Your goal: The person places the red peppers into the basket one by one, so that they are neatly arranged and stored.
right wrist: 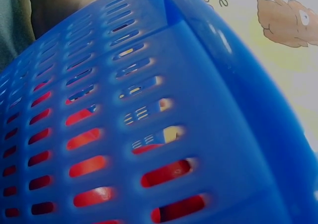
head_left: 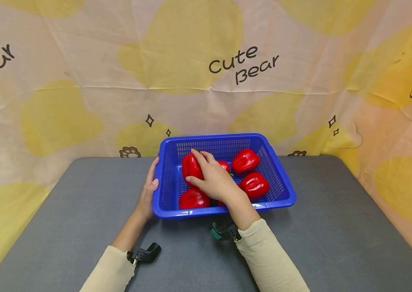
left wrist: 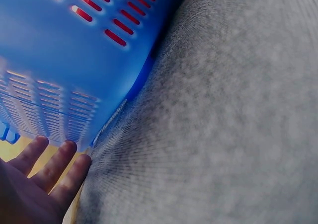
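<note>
A blue perforated plastic basket point(head_left: 280, 178) holds several glossy red bell peppers, among them one at the near left point(head_left: 194, 198) and two on the right side, a far one point(head_left: 246, 161) and a nearer one point(head_left: 255, 185). My right hand point(head_left: 217, 178) reaches over the near rim and grips a red bell pepper point(head_left: 191, 167) at the left, thumb on its near side and fingers on its far side. Along the basket's left outside, my left hand point(head_left: 149, 190) rests with fingers extended; the left wrist view has its fingertips point(left wrist: 67, 147) against the slotted wall.
The basket stands on a grey table point(head_left: 337, 227) near its back edge. Behind hangs a pink and yellow cloth point(head_left: 198, 109) with printed lettering. Dark wrist-worn devices sit by both sleeves, one on the left point(head_left: 144, 253) and one on the right point(head_left: 225, 231).
</note>
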A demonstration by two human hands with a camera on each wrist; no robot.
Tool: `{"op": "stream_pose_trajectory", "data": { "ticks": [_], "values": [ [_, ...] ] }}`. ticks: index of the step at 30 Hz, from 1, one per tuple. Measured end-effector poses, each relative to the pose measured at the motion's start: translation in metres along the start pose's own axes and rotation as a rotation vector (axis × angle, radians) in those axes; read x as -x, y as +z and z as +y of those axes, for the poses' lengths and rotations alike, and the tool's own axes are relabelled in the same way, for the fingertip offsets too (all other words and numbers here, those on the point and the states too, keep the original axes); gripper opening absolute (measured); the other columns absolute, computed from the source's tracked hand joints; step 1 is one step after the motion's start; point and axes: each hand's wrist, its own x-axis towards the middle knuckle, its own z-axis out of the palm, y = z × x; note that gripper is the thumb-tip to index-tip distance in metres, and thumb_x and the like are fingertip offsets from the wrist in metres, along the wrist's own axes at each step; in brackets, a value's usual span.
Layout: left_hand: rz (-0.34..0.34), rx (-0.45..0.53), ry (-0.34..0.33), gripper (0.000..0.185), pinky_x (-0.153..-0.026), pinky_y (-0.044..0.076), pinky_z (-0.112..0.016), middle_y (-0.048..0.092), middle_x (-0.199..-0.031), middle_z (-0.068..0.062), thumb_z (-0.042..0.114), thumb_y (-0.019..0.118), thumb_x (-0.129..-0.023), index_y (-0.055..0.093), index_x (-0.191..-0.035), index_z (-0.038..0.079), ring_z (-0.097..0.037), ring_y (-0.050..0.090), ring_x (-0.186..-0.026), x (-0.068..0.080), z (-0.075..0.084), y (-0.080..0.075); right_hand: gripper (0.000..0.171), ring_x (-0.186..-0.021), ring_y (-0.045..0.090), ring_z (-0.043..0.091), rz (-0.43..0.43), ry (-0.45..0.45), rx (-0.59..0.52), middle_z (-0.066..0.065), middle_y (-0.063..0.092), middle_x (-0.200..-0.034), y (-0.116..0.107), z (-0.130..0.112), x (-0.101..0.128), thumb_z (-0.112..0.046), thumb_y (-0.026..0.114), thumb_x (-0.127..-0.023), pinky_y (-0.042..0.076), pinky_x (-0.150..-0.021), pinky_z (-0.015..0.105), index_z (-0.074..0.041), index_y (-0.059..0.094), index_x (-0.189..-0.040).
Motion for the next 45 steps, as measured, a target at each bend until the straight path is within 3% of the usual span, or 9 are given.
{"op": "stream_pose_trajectory", "data": {
  "ticks": [13,45],
  "values": [
    [0.003,0.003,0.002,0.067,-0.094,0.053,-0.025,0.015,-0.168,-0.011,0.031,0.028,-0.098,0.009,-0.163,0.031,-0.045,0.034,-0.142,-0.0012,-0.0022,-0.0011,0.083,-0.134,0.052,0.033,-0.018,0.014,-0.009,0.007,0.031,-0.163,-0.0005,0.0002,-0.0001,-0.04,0.068,-0.094,0.056,-0.095,0.054,-0.033,0.021,-0.162],
    [0.002,0.011,0.016,0.068,-0.094,0.054,-0.027,0.017,-0.168,-0.011,0.03,0.028,-0.097,0.01,-0.163,0.031,-0.042,0.037,-0.139,-0.0015,-0.0064,-0.0025,0.085,-0.144,0.043,0.038,-0.063,0.023,0.029,0.008,0.021,-0.168,-0.001,0.0014,0.0001,-0.044,0.061,-0.097,0.05,-0.104,0.058,-0.031,0.011,-0.164]
  ]
}}
